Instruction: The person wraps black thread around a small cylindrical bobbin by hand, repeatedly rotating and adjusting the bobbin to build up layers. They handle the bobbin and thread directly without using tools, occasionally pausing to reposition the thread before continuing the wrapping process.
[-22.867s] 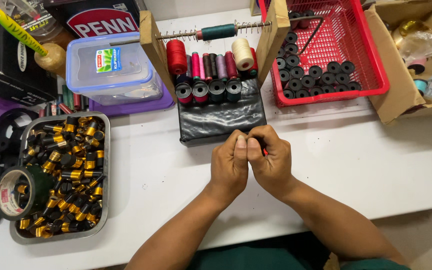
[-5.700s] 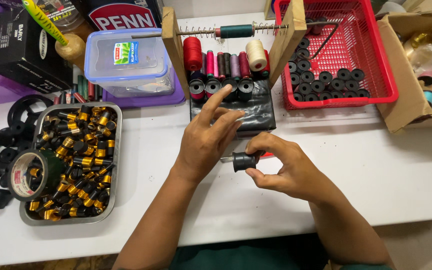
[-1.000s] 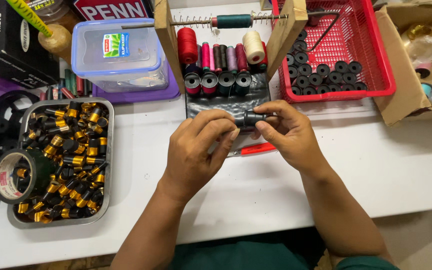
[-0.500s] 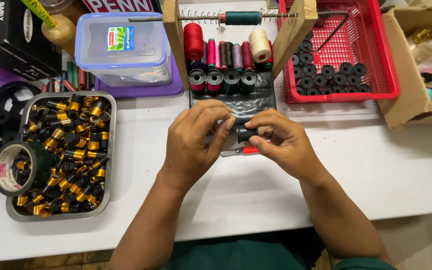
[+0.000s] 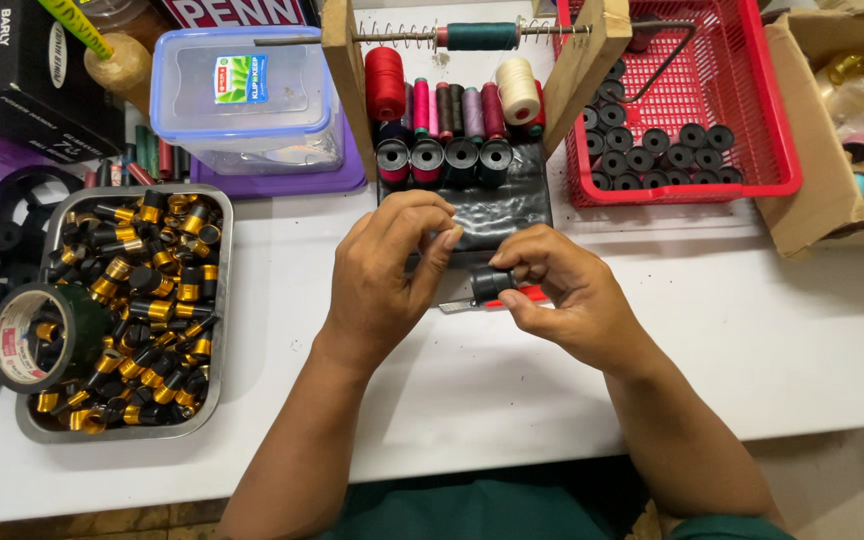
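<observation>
1. The right hand (image 5: 567,295) pinches a small black spool (image 5: 492,282) between thumb and fingertips, just above the white table (image 5: 752,350), in front of the person's chest

2. The spool's long axis runs roughly left to right, its open end facing the left hand (image 5: 387,270)

3. The left hand hovers just beside the spool on its left, fingers curled and fingertips drawn together as if pinching something fine; whether a thread is held there is too small to tell

4. The right hand is on the spool; the left is near but apart from it

5. A red-handled cutter (image 5: 497,300) lies flat on the table right under the spool, pointing left

6. Beyond the hands stand a black plastic-wrapped block (image 5: 492,200) and a wooden thread rack (image 5: 472,80) with coloured spools

7. A metal tray (image 5: 214,330) of black and gold pieces sits well to the left, with a tape roll (image 5: 22,335) resting on it

8. A red basket (image 5: 772,150) of black spools lies far right
</observation>
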